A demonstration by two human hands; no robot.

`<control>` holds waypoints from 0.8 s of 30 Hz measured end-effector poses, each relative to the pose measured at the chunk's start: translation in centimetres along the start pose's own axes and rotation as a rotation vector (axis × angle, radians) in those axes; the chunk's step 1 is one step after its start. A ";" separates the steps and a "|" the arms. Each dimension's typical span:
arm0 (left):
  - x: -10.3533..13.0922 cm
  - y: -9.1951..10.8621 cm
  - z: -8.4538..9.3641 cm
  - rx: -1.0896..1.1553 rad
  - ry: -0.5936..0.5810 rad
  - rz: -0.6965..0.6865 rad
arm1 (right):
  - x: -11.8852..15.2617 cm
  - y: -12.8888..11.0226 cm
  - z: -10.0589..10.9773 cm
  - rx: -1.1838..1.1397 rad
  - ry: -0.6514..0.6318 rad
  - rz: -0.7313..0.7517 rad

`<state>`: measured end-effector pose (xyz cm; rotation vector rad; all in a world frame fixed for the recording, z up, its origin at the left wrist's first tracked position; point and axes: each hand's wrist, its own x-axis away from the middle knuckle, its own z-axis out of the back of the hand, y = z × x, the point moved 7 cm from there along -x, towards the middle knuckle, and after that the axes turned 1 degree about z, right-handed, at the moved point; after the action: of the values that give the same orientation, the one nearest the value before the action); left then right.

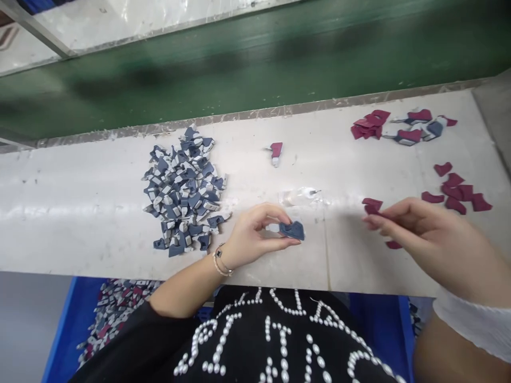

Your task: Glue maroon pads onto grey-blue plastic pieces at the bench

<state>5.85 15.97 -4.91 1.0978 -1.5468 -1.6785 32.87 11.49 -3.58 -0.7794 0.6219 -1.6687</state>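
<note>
In my left hand, thumb and fingers pinch a small blue-grey plastic piece with a pale tab pointing back toward the palm. My right hand is closed in a pinch at the right, with a small maroon piece at its fingertips. Under that hand another maroon piece lies partly covered. Left of my left hand spreads a large heap of blue-grey and white pieces. One piece with a maroon face lies alone farther back on the white table.
Loose maroon pieces lie at the right, with a maroon stack behind them. Beside the stack sit several joined pieces. A green panel runs along the back. Below the front edge is a blue bin of mixed pieces.
</note>
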 end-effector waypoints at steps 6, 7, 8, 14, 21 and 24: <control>0.4 0.0 0.0 -0.108 0.039 -0.073 | 2.0 -5.9 -6.0 -0.188 -0.379 0.087; 0.5 0.0 0.0 -0.119 0.042 -0.082 | 2.0 -6.2 -6.5 -0.217 -0.392 0.051; 0.5 0.0 0.0 -0.134 0.041 -0.095 | 1.8 -6.4 -7.0 -0.250 -0.397 0.012; 0.5 1.1 -0.1 -0.334 0.055 -0.262 | 0.7 -7.0 -8.7 -0.380 -0.442 -0.036; 0.5 1.7 -0.2 -0.442 0.063 -0.330 | 0.2 -6.6 -8.8 -0.371 -0.413 -0.035; 0.5 1.8 -0.1 -0.432 0.063 -0.334 | 0.0 -6.6 -8.7 -0.387 -0.395 -0.034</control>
<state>5.57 15.23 -3.23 1.1997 -0.9291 -2.0524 22.05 13.01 -4.18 -1.3647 0.6578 -1.3827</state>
